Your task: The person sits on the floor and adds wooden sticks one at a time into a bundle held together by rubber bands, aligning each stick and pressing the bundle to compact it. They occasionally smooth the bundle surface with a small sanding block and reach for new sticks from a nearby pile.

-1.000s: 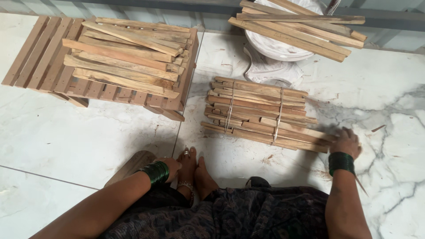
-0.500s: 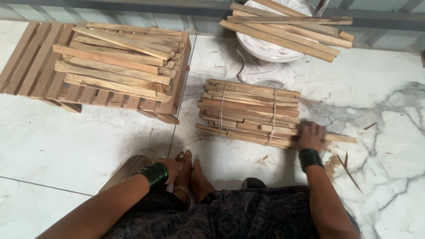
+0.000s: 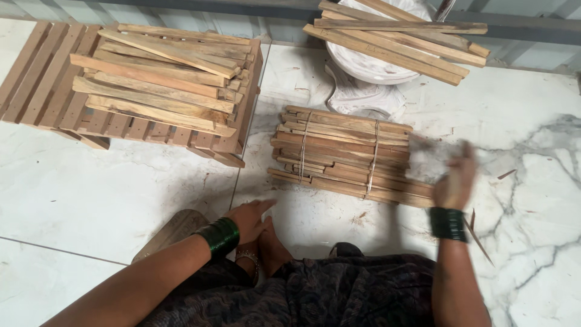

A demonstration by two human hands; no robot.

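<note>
head view. landmark: the tied bundle of wooden slats, lying flat on the white marble floor in front of the seated person.

bundle: flat, rough-sawn strips stacked in several layers and bound by two thin loops of string, one toward its left end and one toward its right. a few slats stick out unevenly at the right end.

right hand: at the right end of the bundle, against or just above the protruding slat ends. it is motion-blurred; whether the fingers are spread, pressed together or closed on a slat cannot be told.

left hand: in front of the bundle's left end and apart from it, fingers loosely extended, holding nothing, resting low by the person's foot. green bangles show on both wrists.

surroundings: to the left of the bundle, a low slatted wooden stool carries a loose pile of longer slats. behind the bundle, a white bowl-shaped stand carries more long slats. to the right of the bundle, small splinters lie on the floor.

handling, judged: the slats look stiff, dry and light singly; the bound bundle looks moderately heavy. edges look splintery. the string looks thin and could let slats slide endwise. best hold: both hands under the bundle, just outside the two ties, or palms against the two ends.
</note>
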